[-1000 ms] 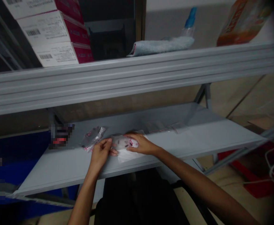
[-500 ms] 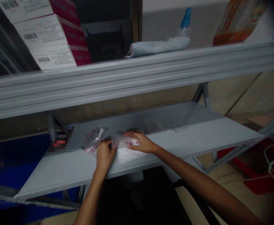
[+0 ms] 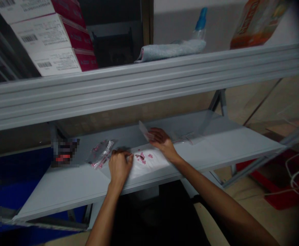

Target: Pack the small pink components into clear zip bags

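Note:
A white sheet (image 3: pixel 157 165) lies on the lower grey shelf. Small pink pieces (image 3: pixel 142 160) are scattered over it, with one or two dark reddish bits among them. My right hand (image 3: pixel 162 141) is closed on a small clear plastic bag (image 3: pixel 144 132), raised above the sheet's far side. At the sheet's left edge rests my left hand (image 3: pixel 119 167), fingers curled and thumb close to them; whatever they pinch is hidden. Left of it sits a clear zip bag (image 3: pixel 100 153) with pink pieces inside. More flat clear bags (image 3: pixel 187 138) lie to the right, behind my right hand.
Above runs a ridged grey shelf edge (image 3: pixel 129 85) bearing stacked white and magenta boxes (image 3: pixel 59 41), a folded light-blue cloth (image 3: pixel 172 50), a blue-capped bottle (image 3: pixel 200 25) and an orange packet (image 3: pixel 254 25). A red item (image 3: pixel 274 184) and white cables (image 3: pixel 296 174) are low right.
My right hand has lifted off the sheet, moving up and right with the plastic bag. The pink pieces are now uncovered and spread on the sheet. My left hand has shifted slightly right.

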Demonstrator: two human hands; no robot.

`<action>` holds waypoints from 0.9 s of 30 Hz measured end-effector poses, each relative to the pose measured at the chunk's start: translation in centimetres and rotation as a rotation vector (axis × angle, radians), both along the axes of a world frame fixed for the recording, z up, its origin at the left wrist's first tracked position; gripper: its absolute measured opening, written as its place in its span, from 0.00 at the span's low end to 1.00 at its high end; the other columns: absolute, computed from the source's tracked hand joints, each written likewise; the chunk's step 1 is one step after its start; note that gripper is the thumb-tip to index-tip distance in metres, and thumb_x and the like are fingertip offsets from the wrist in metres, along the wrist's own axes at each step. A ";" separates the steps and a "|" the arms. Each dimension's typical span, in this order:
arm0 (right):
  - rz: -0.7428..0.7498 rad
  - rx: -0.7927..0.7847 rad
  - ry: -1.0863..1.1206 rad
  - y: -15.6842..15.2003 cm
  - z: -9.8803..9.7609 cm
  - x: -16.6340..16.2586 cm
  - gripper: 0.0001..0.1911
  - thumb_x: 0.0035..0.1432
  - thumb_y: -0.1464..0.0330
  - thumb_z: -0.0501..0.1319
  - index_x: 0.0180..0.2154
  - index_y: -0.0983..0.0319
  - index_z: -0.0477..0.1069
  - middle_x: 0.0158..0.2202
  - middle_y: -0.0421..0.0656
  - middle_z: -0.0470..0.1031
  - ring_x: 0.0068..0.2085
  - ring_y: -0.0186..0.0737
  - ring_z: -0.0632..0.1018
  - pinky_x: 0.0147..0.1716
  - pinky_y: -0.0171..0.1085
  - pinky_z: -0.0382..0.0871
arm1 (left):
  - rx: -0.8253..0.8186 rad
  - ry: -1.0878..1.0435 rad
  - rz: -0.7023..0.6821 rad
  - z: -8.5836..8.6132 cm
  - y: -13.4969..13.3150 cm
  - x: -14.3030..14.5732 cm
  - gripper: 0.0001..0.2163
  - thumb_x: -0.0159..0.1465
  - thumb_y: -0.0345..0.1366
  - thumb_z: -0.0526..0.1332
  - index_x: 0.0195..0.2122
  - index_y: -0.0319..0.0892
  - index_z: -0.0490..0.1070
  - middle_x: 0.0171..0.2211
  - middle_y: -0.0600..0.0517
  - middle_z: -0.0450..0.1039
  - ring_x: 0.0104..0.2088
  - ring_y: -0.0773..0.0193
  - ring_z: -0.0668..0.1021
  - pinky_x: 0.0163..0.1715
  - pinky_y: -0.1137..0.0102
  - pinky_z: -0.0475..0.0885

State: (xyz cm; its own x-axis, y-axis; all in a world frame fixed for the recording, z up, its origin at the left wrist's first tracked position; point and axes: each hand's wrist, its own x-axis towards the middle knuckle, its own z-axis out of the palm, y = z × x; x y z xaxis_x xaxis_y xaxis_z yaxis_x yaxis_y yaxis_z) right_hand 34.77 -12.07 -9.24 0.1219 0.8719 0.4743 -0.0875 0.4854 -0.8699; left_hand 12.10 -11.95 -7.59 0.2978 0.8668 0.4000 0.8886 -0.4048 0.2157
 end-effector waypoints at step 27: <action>-0.708 -0.037 -0.908 -3.4 0.2 6.3 0.14 0.58 0.66 0.61 0.45 0.61 0.77 0.55 0.54 0.71 0.56 0.61 0.69 0.55 0.57 0.62 | -0.145 -0.237 -0.282 1.2 3.0 3.4 0.14 0.56 0.21 0.56 0.37 0.40 0.78 0.39 0.45 0.79 0.40 0.57 0.78 0.46 0.63 0.70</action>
State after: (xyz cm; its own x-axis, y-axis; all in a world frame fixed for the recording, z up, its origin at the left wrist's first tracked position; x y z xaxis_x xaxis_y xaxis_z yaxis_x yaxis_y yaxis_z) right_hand 41.12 -15.51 -9.01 0.2164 0.7599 0.6130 0.8601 0.1487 -0.4879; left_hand 15.49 -8.99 -6.42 0.4461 0.8168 0.3658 0.6658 -0.5760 0.4743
